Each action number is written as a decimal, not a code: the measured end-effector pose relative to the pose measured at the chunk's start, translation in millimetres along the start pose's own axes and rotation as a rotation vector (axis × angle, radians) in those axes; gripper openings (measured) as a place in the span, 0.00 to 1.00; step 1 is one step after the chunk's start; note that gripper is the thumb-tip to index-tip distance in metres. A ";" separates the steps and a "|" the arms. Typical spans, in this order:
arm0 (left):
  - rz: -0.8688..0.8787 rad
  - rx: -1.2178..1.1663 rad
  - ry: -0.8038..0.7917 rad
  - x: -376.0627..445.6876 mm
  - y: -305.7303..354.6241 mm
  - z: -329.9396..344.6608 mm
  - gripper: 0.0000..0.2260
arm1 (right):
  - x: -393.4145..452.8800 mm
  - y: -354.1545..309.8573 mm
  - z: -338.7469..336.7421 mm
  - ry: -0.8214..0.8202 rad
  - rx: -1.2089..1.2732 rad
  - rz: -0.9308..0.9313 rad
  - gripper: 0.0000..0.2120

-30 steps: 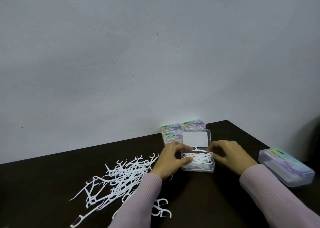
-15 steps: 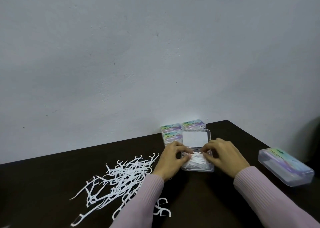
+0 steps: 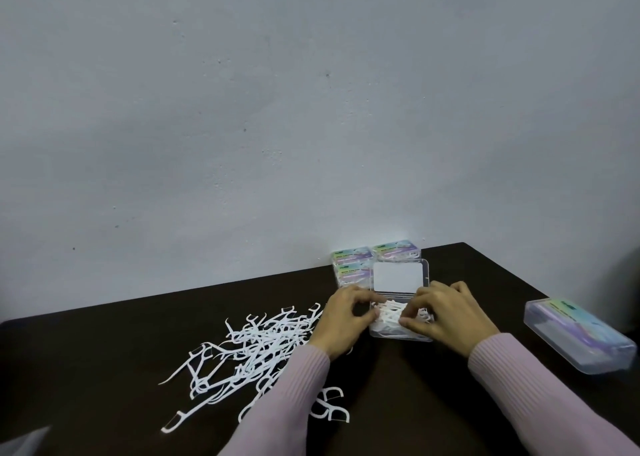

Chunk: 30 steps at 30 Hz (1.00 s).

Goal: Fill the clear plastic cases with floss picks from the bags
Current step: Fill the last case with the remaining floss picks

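An open clear plastic case (image 3: 400, 334) sits on the dark table, its lid (image 3: 398, 277) standing up behind it. White floss picks (image 3: 391, 313) lie heaped inside it. My left hand (image 3: 346, 317) is at the case's left side, fingers curled onto the picks. My right hand (image 3: 446, 313) covers the case's right side, thumb and fingers pinching the picks. A loose pile of floss picks (image 3: 249, 348) is spread on the table to the left.
Three closed, labelled cases (image 3: 353, 261) stand against the wall behind the open one. Another closed clear case (image 3: 581, 334) lies at the right near the table edge. The dark table (image 3: 104, 369) ends at the grey wall. A grey corner shows at bottom left (image 3: 20, 443).
Both hands have moved closer together over the open case, and the right hand now covers more of the picks. The loose pile has not moved.
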<state>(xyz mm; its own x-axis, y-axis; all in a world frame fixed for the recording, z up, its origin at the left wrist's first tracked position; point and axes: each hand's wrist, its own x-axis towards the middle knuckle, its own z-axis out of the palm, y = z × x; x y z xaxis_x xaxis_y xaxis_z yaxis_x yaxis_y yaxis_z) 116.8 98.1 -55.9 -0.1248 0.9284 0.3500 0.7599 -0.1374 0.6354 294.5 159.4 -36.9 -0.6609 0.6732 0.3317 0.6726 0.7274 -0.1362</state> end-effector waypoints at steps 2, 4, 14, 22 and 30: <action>-0.011 0.009 -0.003 -2.3 0.6 -1.1 0.11 | 0.2 0.3 0.1 0.002 0.012 0.006 0.10; -0.015 0.006 0.000 -4.3 1.4 -2.0 0.10 | -0.9 2.7 0.5 0.011 0.043 -0.012 0.08; -0.023 0.005 0.013 -22.3 3.5 -15.0 0.10 | -1.1 3.3 3.1 -0.069 -0.003 0.002 0.17; -0.077 0.051 0.014 -44.5 -7.1 -48.3 0.09 | -5.4 -8.7 -1.8 -0.111 -0.078 0.009 0.19; -0.115 0.042 0.026 -64.6 -20.2 -88.7 0.07 | -9.1 -24.0 -7.2 -0.092 -0.111 -0.057 0.18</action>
<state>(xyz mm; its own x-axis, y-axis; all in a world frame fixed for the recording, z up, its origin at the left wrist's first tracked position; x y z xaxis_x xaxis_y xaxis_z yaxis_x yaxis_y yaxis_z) 52.9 10.3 -30.3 -0.2292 0.9277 0.2947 0.7656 -0.0151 0.6431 286.8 134.9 -29.9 -0.7235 0.6441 0.2483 0.6621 0.7493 -0.0143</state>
